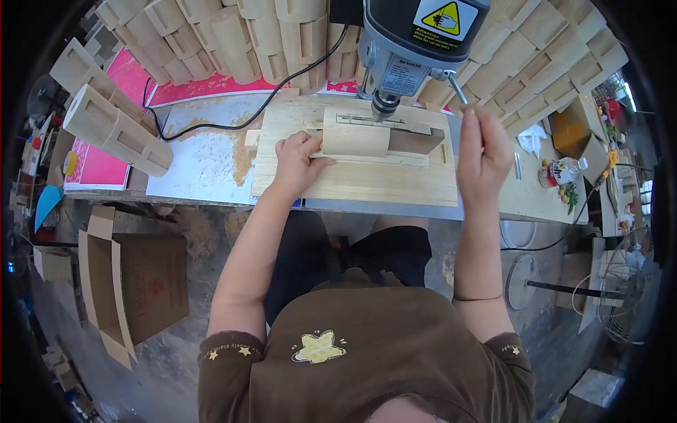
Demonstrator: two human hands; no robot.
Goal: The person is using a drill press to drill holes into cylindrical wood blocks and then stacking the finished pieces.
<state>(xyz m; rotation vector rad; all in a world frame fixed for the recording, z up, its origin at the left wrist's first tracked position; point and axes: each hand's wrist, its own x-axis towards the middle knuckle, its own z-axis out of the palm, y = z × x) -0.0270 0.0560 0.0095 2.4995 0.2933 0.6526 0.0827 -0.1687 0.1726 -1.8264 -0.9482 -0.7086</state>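
Note:
A pale rounded wooden piece (355,139) lies lengthwise in a wooden jig fixed on a flat board (367,185). My left hand (296,163) is closed on the left end of this piece, thumb along its near side; the exact fingertip contact is partly hidden. Above the piece hangs a drill press (400,70), its chuck (385,104) over the far edge of the wood. Whether the bit touches the wood cannot be made out. My right hand (485,151), raised on the right, grips the end of the drill press lever (458,90).
Stacked wooden cylinders with cutouts (303,42) line the back, and more (116,130) stand at the left. A black cable (211,127) crosses the sawdust-strewn table. On the right are a plastic bottle (563,171) and a fan (620,296). An open cardboard box (151,285) sits on the floor.

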